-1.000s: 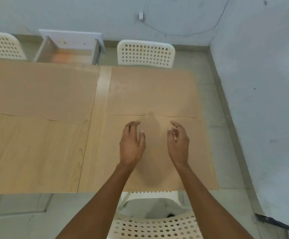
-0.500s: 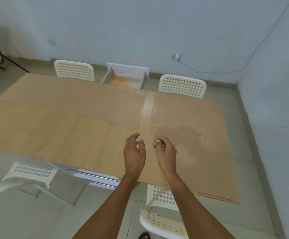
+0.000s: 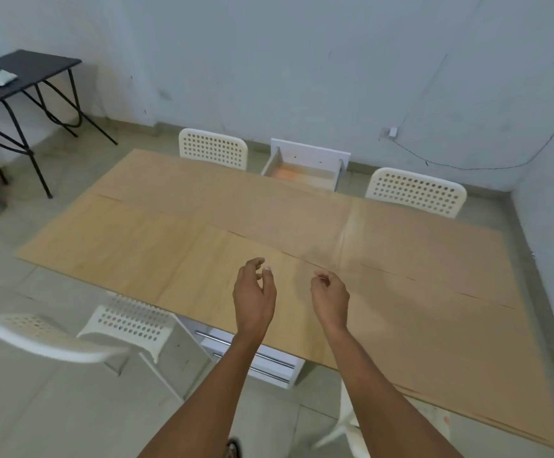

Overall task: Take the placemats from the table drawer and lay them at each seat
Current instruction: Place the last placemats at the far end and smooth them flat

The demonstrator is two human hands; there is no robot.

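Thin tan placemats cover most of the wooden table [image 3: 110, 246]: one at the near right seat [image 3: 434, 328], one at the far right [image 3: 427, 239], one along the far left [image 3: 222, 200]. The near left part shows bare wood. An open white drawer [image 3: 305, 166] juts out at the table's far side, its inside showing nothing but an orange glow. My left hand [image 3: 254, 297] and my right hand [image 3: 330, 297] hover above the table's near middle, fingers loosely curled, holding nothing.
White perforated chairs stand at the far left [image 3: 214, 148], far right [image 3: 416, 191] and near left [image 3: 70, 335]; another chair's leg [image 3: 348, 421] shows below my right arm. Closed drawers with metal handles [image 3: 255, 355] sit under the near edge. A black folding table [image 3: 21, 74] stands far left.
My view has pulled back and swung left, away from the near right placemat, bringing the whole table and the black side table into sight. Both hands lifted off the mat and stay empty.
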